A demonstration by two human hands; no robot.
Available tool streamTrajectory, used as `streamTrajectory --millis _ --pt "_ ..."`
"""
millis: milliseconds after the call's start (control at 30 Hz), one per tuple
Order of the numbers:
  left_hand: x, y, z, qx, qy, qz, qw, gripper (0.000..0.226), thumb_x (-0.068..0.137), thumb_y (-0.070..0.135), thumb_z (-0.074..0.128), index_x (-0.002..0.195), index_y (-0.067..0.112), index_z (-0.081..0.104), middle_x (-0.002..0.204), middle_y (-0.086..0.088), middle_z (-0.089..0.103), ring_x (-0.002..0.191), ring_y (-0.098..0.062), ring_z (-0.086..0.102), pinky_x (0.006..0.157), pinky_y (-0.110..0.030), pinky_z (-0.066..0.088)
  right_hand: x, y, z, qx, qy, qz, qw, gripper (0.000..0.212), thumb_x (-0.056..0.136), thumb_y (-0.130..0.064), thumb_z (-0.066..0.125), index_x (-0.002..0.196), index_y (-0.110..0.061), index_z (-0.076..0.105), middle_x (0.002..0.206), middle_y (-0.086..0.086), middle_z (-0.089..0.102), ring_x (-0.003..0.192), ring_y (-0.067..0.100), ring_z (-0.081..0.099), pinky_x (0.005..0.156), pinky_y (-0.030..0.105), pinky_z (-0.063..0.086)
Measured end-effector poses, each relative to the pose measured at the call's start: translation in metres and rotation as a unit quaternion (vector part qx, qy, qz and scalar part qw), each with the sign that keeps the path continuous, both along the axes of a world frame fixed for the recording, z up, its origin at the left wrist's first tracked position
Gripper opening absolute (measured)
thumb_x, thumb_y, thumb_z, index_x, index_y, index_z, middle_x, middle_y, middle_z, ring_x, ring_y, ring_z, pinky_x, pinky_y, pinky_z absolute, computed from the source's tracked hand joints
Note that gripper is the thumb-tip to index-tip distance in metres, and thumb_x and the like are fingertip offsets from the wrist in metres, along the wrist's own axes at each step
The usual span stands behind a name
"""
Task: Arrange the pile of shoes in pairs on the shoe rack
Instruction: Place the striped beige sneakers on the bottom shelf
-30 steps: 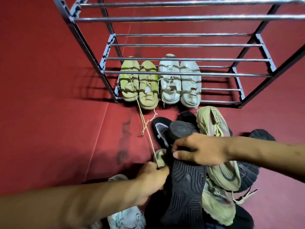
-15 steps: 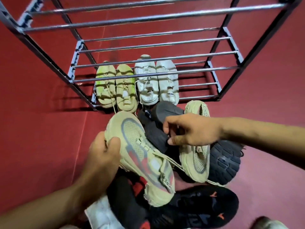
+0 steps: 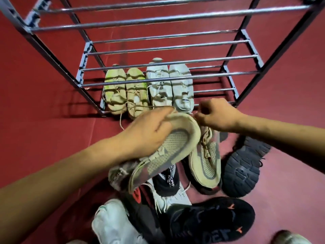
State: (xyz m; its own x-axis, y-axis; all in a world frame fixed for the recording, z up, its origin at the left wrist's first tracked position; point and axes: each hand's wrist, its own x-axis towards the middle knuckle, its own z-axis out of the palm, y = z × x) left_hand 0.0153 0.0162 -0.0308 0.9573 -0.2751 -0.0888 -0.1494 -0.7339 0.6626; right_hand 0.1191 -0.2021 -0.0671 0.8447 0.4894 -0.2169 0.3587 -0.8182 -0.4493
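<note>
My left hand [image 3: 147, 132] grips a beige mesh sneaker [image 3: 168, 152] at its far end and holds it tilted above the pile. Its match, a second beige sneaker [image 3: 207, 161], lies on the pile just to the right. My right hand [image 3: 218, 115] is curled around that sneaker's far end, fingers pinched. The metal shoe rack [image 3: 158, 18] stands ahead. Its bottom tier holds a yellow-green pair [image 3: 126, 92] and a white pair [image 3: 170, 88] side by side at the left.
The pile on the red floor holds a black shoe lying sole up [image 3: 244, 169], a black shoe with orange marks [image 3: 211, 221], a white shoe [image 3: 112, 224] and a black sock-style shoe [image 3: 167, 180]. The right half of the bottom tier [image 3: 214, 88] is bare bars.
My left hand has pulled the beige sneaker out of the pile and raised it toward the rack. My right hand left the black shoe and moved to the other beige sneaker.
</note>
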Motion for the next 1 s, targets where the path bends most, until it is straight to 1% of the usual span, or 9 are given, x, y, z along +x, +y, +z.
streamTrajectory --millis 100,167,333,433,533,667,767,867,1000 --pt "0.015 -0.02 -0.035 0.034 0.042 -0.035 0.998 0.044 0.096 0.028 0.035 0.135 0.015 0.051 0.124 -0.007 0.062 0.11 -0.022 0.057 0.093 -0.038 0.047 0.018 -0.021 -0.006 -0.169 0.029 -0.051 0.984 0.047 0.09 -0.045 0.059 0.06 -0.01 0.061 0.058 0.004 0.062 0.056 0.023 0.059 0.059 0.033 0.052" --pt "0.02 -0.024 -0.058 0.008 0.102 0.003 0.995 0.049 0.101 0.024 0.042 0.149 0.017 0.037 0.141 -0.008 0.055 0.129 -0.025 0.051 0.106 -0.038 0.041 0.016 -0.034 -0.015 -0.239 0.175 -0.054 0.954 0.052 0.093 -0.056 0.055 0.067 -0.013 0.068 0.064 0.002 0.066 0.055 0.02 0.062 0.057 0.031 0.055" --pt "0.015 -0.021 -0.092 0.028 0.118 0.106 0.987 0.064 0.095 0.037 0.061 0.148 0.012 0.035 0.148 -0.007 0.045 0.136 -0.023 0.044 0.111 -0.032 0.033 -0.027 -0.049 -0.052 -0.103 0.447 -0.119 0.88 0.054 0.089 -0.066 0.057 0.073 -0.014 0.059 0.063 0.0 0.063 0.052 0.021 0.064 0.045 0.025 0.047" --pt "0.0 -0.009 -0.088 0.071 0.088 0.16 0.981 0.077 0.085 0.057 0.066 0.143 0.014 0.039 0.141 -0.004 0.048 0.13 -0.023 0.048 0.108 -0.035 0.039 -0.05 -0.049 -0.07 -0.006 0.393 -0.168 0.904 0.045 0.095 -0.046 0.062 0.084 -0.003 0.067 0.061 0.008 0.067 0.049 0.02 0.062 0.05 0.031 0.055" --pt "-0.02 0.008 -0.084 0.103 0.182 0.191 0.959 0.092 0.076 0.074 0.063 0.144 0.02 0.034 0.141 -0.001 0.046 0.128 -0.023 0.05 0.104 -0.042 0.044 -0.058 -0.051 -0.071 0.01 0.335 -0.195 0.922 0.046 0.09 -0.046 0.063 0.096 -0.001 0.07 0.085 0.019 0.075 0.07 0.029 0.07 0.069 0.046 0.061" --pt "-0.034 0.024 -0.084 0.117 0.212 0.229 0.943 0.059 0.082 0.067 0.062 0.117 0.02 0.056 0.099 0.003 0.068 0.096 -0.025 0.065 0.079 -0.038 0.05 -0.057 -0.049 -0.039 0.014 0.242 -0.203 0.949 0.036 0.092 -0.042 0.06 0.081 -0.009 0.067 0.074 0.004 0.067 0.066 0.022 0.062 0.061 0.032 0.051" --pt "-0.046 0.027 -0.069 0.02 0.198 0.249 0.948 0.054 0.076 0.067 0.06 0.089 0.015 0.067 0.072 -0.001 0.068 0.072 -0.03 0.063 0.071 -0.047 0.051 -0.064 -0.055 -0.019 0.105 0.236 -0.262 0.93 0.027 0.089 -0.037 0.063 0.078 -0.012 0.07 0.074 0.003 0.071 0.065 0.023 0.063 0.064 0.034 0.051" --pt "-0.066 0.025 -0.049 -0.14 0.167 0.254 0.942 0.053 0.076 0.064 0.06 0.092 0.015 0.072 0.084 -0.007 0.077 0.082 -0.034 0.072 0.076 -0.051 0.056 -0.086 -0.058 -0.001 0.171 0.248 -0.259 0.918 0.028 0.093 -0.034 0.063 0.091 -0.007 0.072 0.09 0.015 0.076 0.079 0.035 0.071 0.075 0.048 0.056" --pt "-0.076 0.013 -0.033 -0.312 0.15 0.32 0.882 0.016 0.098 0.02 0.062 0.101 0.008 0.072 0.086 -0.011 0.079 0.076 -0.027 0.077 0.064 -0.032 0.061 -0.109 -0.043 0.012 0.287 0.29 -0.227 0.884 0.019 0.099 -0.021 0.059 0.106 -0.008 0.07 0.103 0.01 0.077 0.093 0.025 0.074 0.084 0.041 0.059"
